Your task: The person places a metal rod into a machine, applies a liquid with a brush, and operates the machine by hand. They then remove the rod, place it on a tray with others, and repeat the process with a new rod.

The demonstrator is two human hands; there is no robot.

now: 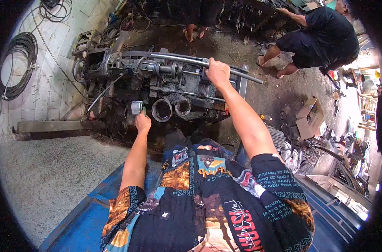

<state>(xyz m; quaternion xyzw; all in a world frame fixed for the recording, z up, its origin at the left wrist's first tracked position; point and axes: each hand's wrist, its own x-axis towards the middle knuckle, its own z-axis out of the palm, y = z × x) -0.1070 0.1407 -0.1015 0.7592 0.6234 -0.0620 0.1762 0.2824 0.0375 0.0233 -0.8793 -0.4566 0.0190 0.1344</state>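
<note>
A worn, greasy lathe-like machine (pixel 134 63) stretches across the floor in front of me. Over its top lies a long bare metal rod (pixel 182 61), with its right end sticking out past the machine. My right hand (pixel 218 73) is closed around this rod near the machine's right part; a dark block under the fingers is partly hidden. My left hand (pixel 143 122) is lower and to the left, its fingers closed beside a small light grey box (pixel 136 107). What those fingers hold is too small to tell. Just right of it stand two open round metal cylinders, a wide one (pixel 161 110) and a narrower one (pixel 182 108).
Coiled black cable (pixel 22 63) hangs on the left wall. A blue metal surface (pixel 86 218) lies beneath me. An open cardboard box (pixel 310 117) and metal scrap are on the right. A person in dark clothes (pixel 331 35) bends at the upper right; another person's legs (pixel 190 32) show behind the machine.
</note>
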